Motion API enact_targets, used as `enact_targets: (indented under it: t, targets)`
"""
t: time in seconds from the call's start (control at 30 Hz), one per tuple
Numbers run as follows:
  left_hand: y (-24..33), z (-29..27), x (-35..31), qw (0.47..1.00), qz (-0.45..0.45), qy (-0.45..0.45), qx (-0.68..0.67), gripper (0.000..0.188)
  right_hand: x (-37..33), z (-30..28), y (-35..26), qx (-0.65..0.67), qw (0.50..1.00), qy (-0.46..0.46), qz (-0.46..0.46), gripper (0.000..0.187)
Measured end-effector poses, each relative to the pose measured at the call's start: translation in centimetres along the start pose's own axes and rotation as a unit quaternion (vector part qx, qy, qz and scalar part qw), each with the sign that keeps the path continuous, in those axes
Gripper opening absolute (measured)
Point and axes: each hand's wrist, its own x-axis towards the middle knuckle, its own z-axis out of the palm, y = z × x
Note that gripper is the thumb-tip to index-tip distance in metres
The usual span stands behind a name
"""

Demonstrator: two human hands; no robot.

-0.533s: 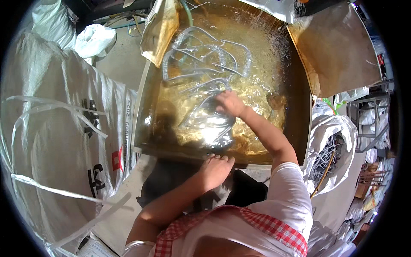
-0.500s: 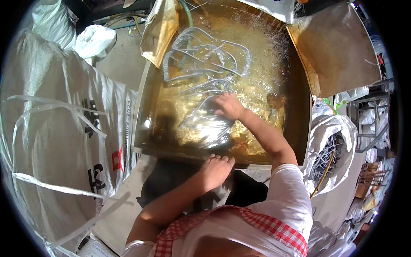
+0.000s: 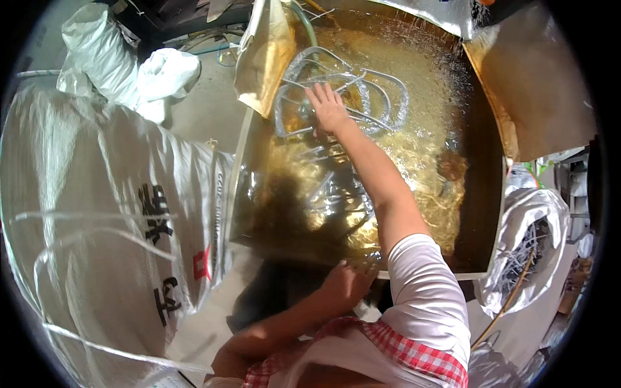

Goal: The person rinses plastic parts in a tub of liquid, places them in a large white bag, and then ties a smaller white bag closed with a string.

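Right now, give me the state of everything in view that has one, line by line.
Tank: open-topped, holding water
Clear strands: looped, in the water
Right grip: open, fingers extended over the strands
Left grip: at the tank's near edge, hold unclear
Green hose: reaching into the tank
Large left sack: bulging
Right-hand sack: open, holding grey strips

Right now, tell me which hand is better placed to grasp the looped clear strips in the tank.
Probably the right hand: it is spread open over the looped clear strips, though contact is unclear. The left hand is farther from them, at the tank's near rim.
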Motion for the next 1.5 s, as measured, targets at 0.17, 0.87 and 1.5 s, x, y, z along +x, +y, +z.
enact_targets:
  t: [0.17,0.87,1.5]
  targets:
    - [-0.3,-1.2,0.3,0.983,-0.130,-0.128,-0.025,0.042,1.9,3.0,-0.5,-0.038,0.994,-0.088,0.050,0.113]
    - [-0.3,-1.4,-0.8,0.985,0.051,-0.050,0.158,0.044,1.1,3.3,-0.5,0.147,0.947,-0.273,0.085,0.108]
    - [0.3,-3.0,-0.8,0.978,-0.009,-0.166,0.125,0.060,3.2,4.1,0.6,0.388,0.842,-0.339,0.160,0.105]
